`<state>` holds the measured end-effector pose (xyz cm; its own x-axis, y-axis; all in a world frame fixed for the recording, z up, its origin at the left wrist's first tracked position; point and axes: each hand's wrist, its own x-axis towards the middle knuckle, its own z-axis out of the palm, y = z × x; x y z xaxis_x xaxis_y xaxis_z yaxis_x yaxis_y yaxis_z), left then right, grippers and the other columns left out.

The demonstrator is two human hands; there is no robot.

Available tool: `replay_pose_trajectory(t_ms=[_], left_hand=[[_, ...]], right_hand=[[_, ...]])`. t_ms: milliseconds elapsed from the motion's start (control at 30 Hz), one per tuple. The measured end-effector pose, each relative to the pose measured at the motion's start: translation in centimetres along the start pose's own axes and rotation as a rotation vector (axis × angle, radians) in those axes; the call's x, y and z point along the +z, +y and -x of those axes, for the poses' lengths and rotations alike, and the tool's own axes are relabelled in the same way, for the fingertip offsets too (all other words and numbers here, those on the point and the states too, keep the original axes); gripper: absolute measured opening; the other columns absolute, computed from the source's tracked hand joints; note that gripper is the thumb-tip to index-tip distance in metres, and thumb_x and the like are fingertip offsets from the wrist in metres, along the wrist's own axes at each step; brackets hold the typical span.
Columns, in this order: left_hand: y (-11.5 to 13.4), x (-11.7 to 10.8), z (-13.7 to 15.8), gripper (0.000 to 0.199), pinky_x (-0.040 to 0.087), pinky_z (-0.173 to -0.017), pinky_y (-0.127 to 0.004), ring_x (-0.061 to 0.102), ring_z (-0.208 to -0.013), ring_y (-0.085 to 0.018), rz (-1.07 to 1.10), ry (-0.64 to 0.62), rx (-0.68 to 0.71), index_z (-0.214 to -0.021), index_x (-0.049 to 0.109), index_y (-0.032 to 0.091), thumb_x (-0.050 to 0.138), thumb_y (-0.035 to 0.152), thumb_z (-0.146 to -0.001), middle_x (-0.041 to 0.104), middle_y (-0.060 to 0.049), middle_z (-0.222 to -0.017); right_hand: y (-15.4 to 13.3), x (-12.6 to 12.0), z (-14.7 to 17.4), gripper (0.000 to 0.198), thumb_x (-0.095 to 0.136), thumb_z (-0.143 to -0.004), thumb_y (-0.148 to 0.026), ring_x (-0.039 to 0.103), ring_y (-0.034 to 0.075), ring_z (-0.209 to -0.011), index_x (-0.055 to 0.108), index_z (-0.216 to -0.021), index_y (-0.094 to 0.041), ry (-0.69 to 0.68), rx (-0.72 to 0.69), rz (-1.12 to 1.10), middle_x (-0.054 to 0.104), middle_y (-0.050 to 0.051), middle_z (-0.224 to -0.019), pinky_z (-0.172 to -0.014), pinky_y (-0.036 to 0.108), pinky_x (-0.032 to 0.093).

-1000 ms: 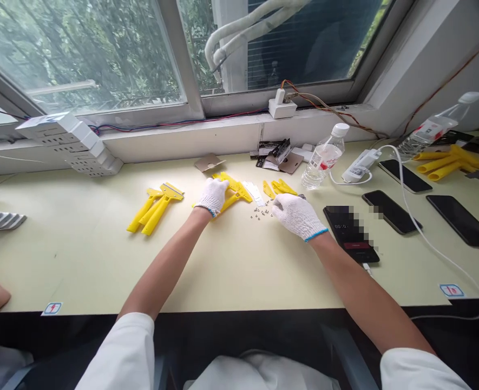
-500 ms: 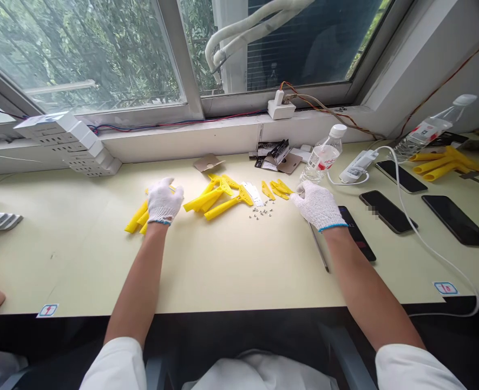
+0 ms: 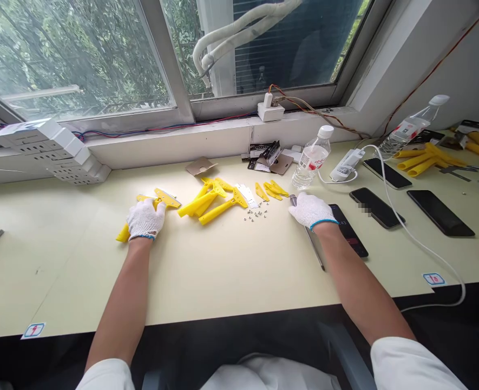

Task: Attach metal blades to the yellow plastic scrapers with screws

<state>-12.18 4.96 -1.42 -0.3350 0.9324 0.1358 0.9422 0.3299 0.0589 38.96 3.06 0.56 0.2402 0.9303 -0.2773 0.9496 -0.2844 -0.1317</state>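
My left hand (image 3: 145,218), in a white knit glove, is closed over a yellow scraper (image 3: 167,198) at the left; another yellow handle pokes out beneath it. My gloved right hand (image 3: 313,211) closes round the handle of a screwdriver (image 3: 314,250), whose shaft slants down toward the table's front. Between the hands lie several yellow scrapers (image 3: 212,200), white blades (image 3: 247,196), small loose screws and nuts (image 3: 256,213), and flat yellow plates (image 3: 272,189). The glove hides most of the held scraper's handle.
A water bottle (image 3: 311,158) stands behind my right hand. A phone (image 3: 350,233) lies partly under my right wrist, with more phones and a white cable (image 3: 412,219) farther right. Cardboard packaging (image 3: 268,157) sits by the wall; stacked white boxes (image 3: 56,151) lean at the left.
My left hand has moved slightly left and nearer, fingers now closed on a scraper whose head has turned into view. My right hand has closed round the screwdriver handle. The view has shifted.
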Motion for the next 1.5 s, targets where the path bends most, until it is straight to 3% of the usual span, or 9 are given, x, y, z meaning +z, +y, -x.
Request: replay_pose_trajectory(t_ms=[233, 333, 500, 700, 767, 833, 967, 1133, 1500], left_hand=[[0.1, 0.6, 0.1, 0.063, 0.048, -0.101, -0.057, 0.057, -0.131, -0.05, -0.056, 0.045, 0.089, -0.146, 0.069, 0.016, 0.062, 0.056, -0.099, 0.065, -0.026, -0.148], [0.6, 0.5, 0.2, 0.048, 0.046, -0.1, -0.057, 0.058, -0.129, -0.05, -0.105, 0.019, 0.125, -0.133, 0.075, 0.013, 0.056, 0.044, -0.101, 0.068, -0.027, -0.139], [1.2, -0.9, 0.9, 0.043, 0.045, -0.102, -0.058, 0.062, -0.124, -0.049, -0.062, 0.096, 0.028, -0.133, 0.068, 0.008, 0.051, 0.036, -0.104, 0.071, -0.03, -0.128], [5.1, -4.6, 5.2, 0.042, 0.053, -0.11, -0.053, 0.07, -0.126, -0.036, 0.72, 0.508, 0.289, -0.143, 0.061, 0.017, 0.059, 0.033, -0.104, 0.073, -0.02, -0.135], [8.1, -4.8, 7.8, 0.043, 0.061, -0.095, -0.044, 0.076, -0.104, -0.027, 1.186, 0.281, 0.389, -0.145, 0.06, 0.024, 0.061, 0.033, -0.103, 0.076, -0.01, -0.12], [11.2, -4.1, 10.4, 0.04, 0.062, -0.081, -0.038, 0.076, -0.09, -0.024, 1.523, -0.163, 0.44, -0.137, 0.063, 0.023, 0.065, 0.034, -0.099, 0.077, -0.008, -0.108], [14.9, -1.4, 14.3, 0.042, 0.059, -0.07, -0.032, 0.073, -0.076, -0.02, 1.665, -0.844, 0.389, -0.131, 0.067, 0.017, 0.076, 0.039, -0.096, 0.078, -0.009, -0.098], [15.3, 0.1, 15.2, 0.045, 0.06, -0.066, -0.032, 0.073, -0.069, -0.018, 1.487, -0.973, 0.365, -0.134, 0.07, 0.016, 0.077, 0.043, -0.099, 0.082, -0.013, -0.105], [14.5, -1.5, 14.1, 0.033, 0.057, -0.061, -0.029, 0.072, -0.065, -0.016, 1.317, -1.11, 0.343, -0.115, 0.071, 0.016, 0.076, 0.043, -0.098, 0.083, -0.011, -0.104]], right_hand=[[0.5, -0.5, 0.1, 0.027, 0.058, -0.098, -0.039, 0.074, 0.037, -0.091, 0.07, -0.096, -0.016, 0.144, -0.11, -0.356, 0.077, 0.025, -0.098, -0.078, 0.045, 0.052], [0.2, -0.8, 0.6, 0.021, 0.057, -0.092, -0.037, 0.064, 0.023, -0.068, 0.06, -0.081, -0.02, 0.049, -0.219, -0.659, 0.069, 0.013, -0.076, -0.061, 0.034, 0.044], [-0.8, -0.8, 1.8, 0.033, 0.07, -0.076, -0.04, 0.031, 0.009, -0.044, 0.062, -0.101, -0.019, -0.252, -0.266, -1.445, 0.055, 0.0, -0.064, -0.041, 0.024, 0.019], [-0.8, -1.6, 2.7, 0.037, 0.08, -0.075, -0.041, 0.026, 0.004, -0.039, 0.063, -0.099, -0.019, -0.487, -0.292, -1.813, 0.057, -0.003, -0.065, -0.035, 0.018, 0.022], [-0.8, -1.8, 2.9, 0.037, 0.08, -0.076, -0.041, 0.028, 0.003, -0.038, 0.064, -0.1, -0.02, -0.477, -0.334, -1.875, 0.06, -0.004, -0.068, -0.035, 0.018, 0.028], [-1.0, -1.7, 3.1, 0.037, 0.08, -0.078, -0.044, 0.039, 0.005, -0.042, 0.063, -0.102, -0.022, -0.353, -0.388, -1.966, 0.064, -0.004, -0.073, -0.038, 0.017, 0.035], [-1.8, -1.2, 3.9, 0.036, 0.079, -0.081, -0.044, 0.066, 0.012, -0.061, 0.059, -0.106, -0.027, 0.161, -0.464, -2.062, 0.071, -0.003, -0.083, -0.043, 0.017, 0.047], [-2.7, -0.5, 5.2, 0.032, 0.074, -0.082, -0.026, 0.061, 0.015, -0.049, 0.055, -0.108, -0.028, 0.56, -0.684, -1.823, 0.074, -0.003, -0.079, -0.039, 0.025, 0.047], [-3.0, 1.2, 5.2, 0.033, 0.083, -0.086, -0.033, 0.07, 0.018, -0.055, 0.059, -0.108, -0.027, 0.595, -0.883, -1.634, 0.079, -0.002, -0.083, -0.04, 0.026, 0.055]])
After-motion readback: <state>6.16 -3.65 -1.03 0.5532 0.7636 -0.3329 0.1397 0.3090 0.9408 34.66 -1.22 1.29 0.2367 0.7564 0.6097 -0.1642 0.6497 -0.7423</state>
